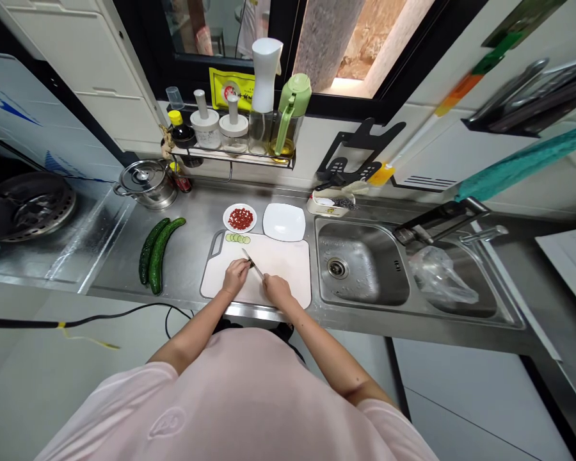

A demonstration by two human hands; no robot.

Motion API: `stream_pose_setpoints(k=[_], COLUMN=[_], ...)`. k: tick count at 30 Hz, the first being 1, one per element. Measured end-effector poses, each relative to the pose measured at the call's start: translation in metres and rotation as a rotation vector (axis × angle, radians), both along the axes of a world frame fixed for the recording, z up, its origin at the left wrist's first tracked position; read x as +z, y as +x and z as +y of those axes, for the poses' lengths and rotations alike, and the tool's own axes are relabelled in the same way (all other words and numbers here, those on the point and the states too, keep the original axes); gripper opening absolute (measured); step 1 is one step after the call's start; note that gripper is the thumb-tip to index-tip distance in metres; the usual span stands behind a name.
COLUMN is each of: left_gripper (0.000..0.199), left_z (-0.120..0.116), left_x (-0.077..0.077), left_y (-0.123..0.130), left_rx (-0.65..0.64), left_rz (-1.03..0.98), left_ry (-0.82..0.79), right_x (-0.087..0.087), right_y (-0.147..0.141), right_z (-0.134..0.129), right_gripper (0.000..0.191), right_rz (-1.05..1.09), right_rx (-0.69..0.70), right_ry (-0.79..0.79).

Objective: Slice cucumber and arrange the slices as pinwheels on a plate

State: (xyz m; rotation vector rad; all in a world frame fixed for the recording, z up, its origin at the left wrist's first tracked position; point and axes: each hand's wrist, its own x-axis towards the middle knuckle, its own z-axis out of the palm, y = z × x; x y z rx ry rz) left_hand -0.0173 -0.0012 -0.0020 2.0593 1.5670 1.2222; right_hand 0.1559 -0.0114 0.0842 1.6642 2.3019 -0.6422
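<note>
My right hand (277,290) grips the handle of a small knife (256,267), whose blade points up and left over the white cutting board (288,269). Close beside the blade, the fingers of my left hand (235,278) are pinched together. A small dark piece shows between those fingertips and the blade, too small to name. A short row of pale green cucumber slices (238,238) lies along the board's far left edge. Behind the board stand a white plate of chopped red pieces (240,218) and a white square plate (284,221).
Two whole cucumbers (159,256) lie left of the board. Beyond them are a lidded steel pot (146,182) and a gas burner (26,208). To the right is a double sink (365,298) with a plastic bag (441,275). A rack (233,157) of seasoning containers hangs behind.
</note>
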Motion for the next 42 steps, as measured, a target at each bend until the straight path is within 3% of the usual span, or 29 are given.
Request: stream_pose_setpoints(k=[23,36,42], left_gripper=[0.019,0.021,0.021], left_z=[0.000,-0.001,-0.001], left_x=[-0.002,0.000,0.000], left_y=[-0.001,0.000,0.000], left_rx=[-0.006,0.002,0.009], left_rz=[0.026,0.018,0.019], left_ry=[0.004,-0.011,-0.022], right_x=[-0.005,0.001,0.002], right_y=[-0.022,0.005,0.005], right_z=[0.024,-0.007,-0.006], right_gripper=[0.030,0.027,0.027], right_rz=[0.044,-0.015,-0.007], right_rx=[-0.015,-0.035,-0.031], right_ry=[-0.001,-0.039,-0.059])
